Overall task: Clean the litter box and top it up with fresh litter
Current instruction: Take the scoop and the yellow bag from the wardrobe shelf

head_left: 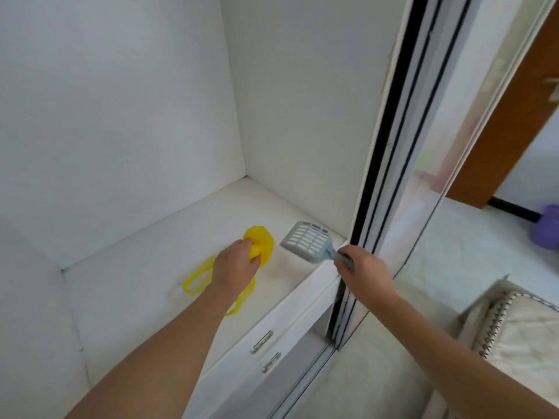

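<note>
gripping the yellow bag point(263, 241) on the shelf point(136, 291) in our left hand point(234, 263) and the scoop point(308, 241) by its handle in our right hand point(361, 269), we note its slotted head points left toward the bag, just beside it.

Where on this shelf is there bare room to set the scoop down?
Bare shelf lies behind the yellow bag toward the back corner, and left of it toward the side wall. Crowded front right: left hand, bag, litter scoop, right hand, door frame.
</note>
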Demonstrator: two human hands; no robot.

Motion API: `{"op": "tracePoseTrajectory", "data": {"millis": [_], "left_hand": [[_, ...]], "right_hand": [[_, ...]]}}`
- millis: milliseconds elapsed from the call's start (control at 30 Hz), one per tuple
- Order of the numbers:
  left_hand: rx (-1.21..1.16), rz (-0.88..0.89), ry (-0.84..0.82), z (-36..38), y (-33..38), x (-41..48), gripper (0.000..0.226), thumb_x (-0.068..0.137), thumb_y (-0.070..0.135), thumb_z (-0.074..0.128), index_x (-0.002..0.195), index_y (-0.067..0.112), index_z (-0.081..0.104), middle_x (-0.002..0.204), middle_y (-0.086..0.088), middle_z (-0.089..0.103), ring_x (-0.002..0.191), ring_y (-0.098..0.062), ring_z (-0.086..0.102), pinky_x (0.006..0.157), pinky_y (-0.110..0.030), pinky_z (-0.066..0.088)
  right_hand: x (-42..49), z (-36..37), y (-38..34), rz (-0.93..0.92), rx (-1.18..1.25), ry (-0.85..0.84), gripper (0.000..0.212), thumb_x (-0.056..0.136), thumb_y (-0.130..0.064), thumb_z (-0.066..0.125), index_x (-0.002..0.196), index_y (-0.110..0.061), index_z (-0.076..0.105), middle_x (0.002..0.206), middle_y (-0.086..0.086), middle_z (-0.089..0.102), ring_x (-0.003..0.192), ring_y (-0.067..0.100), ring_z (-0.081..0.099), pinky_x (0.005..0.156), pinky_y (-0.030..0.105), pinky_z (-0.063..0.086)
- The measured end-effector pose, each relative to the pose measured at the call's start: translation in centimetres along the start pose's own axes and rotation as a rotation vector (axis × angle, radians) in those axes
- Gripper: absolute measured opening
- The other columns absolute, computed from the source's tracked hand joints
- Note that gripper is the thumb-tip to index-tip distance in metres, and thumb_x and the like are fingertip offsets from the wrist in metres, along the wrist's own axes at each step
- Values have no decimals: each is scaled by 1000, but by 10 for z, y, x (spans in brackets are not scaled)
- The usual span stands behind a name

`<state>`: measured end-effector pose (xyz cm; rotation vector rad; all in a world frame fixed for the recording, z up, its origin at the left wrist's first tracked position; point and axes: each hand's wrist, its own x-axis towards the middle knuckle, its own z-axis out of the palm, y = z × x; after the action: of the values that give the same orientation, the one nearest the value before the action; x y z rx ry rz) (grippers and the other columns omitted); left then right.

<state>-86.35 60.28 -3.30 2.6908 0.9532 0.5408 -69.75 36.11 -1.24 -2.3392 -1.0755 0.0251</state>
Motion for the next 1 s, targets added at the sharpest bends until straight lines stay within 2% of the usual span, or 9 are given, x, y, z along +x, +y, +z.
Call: {"op": "tracePoseTrajectory", "data": {"millis": [133, 267, 367, 533, 633, 767, 900, 1000], "left_hand": [[-32, 111, -64, 23, 59, 2, 25, 89, 34, 67, 99, 11, 62, 90, -11, 66, 87, -35, 65, 69, -40, 50], [0, 225, -158, 48, 118, -5, 24, 91, 36, 63, 97, 13, 59, 91, -8, 65, 87, -33, 65, 68, -38, 46], [-17, 295, -175, 63, 157, -6, 23, 92, 36, 61, 92, 13, 56, 88, -8, 64, 84, -32, 64, 66, -38, 46], [-75, 415, -174, 70, 219, 8, 23, 91, 35, 62, 90, 13, 56, 88, -8, 65, 82, -32, 64, 64, -38, 47], [-96, 488, -162, 72, 255, 26, 22, 90, 34, 63, 87, 14, 54, 84, -7, 63, 79, -32, 63, 61, -37, 44], [-122, 560, -204, 82, 292, 44, 23, 90, 35, 62, 86, 14, 54, 83, -7, 62, 77, -31, 62, 63, -42, 49], [-188, 642, -280, 102, 319, 61, 20, 92, 36, 59, 89, 16, 54, 83, -1, 59, 76, -25, 61, 62, -38, 47], [-228, 718, -303, 121, 341, 75, 20, 92, 34, 60, 92, 14, 56, 88, -5, 62, 80, -28, 61, 64, -37, 44]], "right_hand": [[-26, -33, 46, 62, 16, 89, 13, 95, -31, 58, 101, -22, 65, 86, -8, 62, 70, 10, 56, 61, 26, 46], [-56, -63, 90, 137, 9, 142, 12, 94, -28, 59, 100, -20, 66, 84, -7, 62, 68, 13, 55, 60, 30, 47], [-71, -79, 121, 213, 16, 178, 14, 93, -30, 60, 101, -21, 66, 88, -4, 65, 72, 18, 59, 65, 35, 50], [-91, -103, 162, 319, 19, 249, 15, 93, -27, 62, 103, -16, 67, 93, 0, 68, 78, 23, 63, 64, 28, 35], [-93, -120, 178, 374, -3, 295, 14, 93, -26, 64, 103, -17, 67, 92, 0, 67, 80, 23, 63, 64, 27, 32], [-91, -131, 194, 454, -22, 359, 13, 92, -28, 64, 101, -19, 67, 90, -2, 67, 79, 21, 63, 65, 28, 35], [-84, -134, 205, 527, -55, 400, 15, 92, -27, 65, 104, -18, 67, 90, -1, 66, 80, 23, 63, 66, 31, 41], [-84, -138, 212, 599, -58, 447, 18, 92, -27, 64, 106, -17, 67, 93, 0, 68, 83, 23, 64, 72, 35, 48]]}}
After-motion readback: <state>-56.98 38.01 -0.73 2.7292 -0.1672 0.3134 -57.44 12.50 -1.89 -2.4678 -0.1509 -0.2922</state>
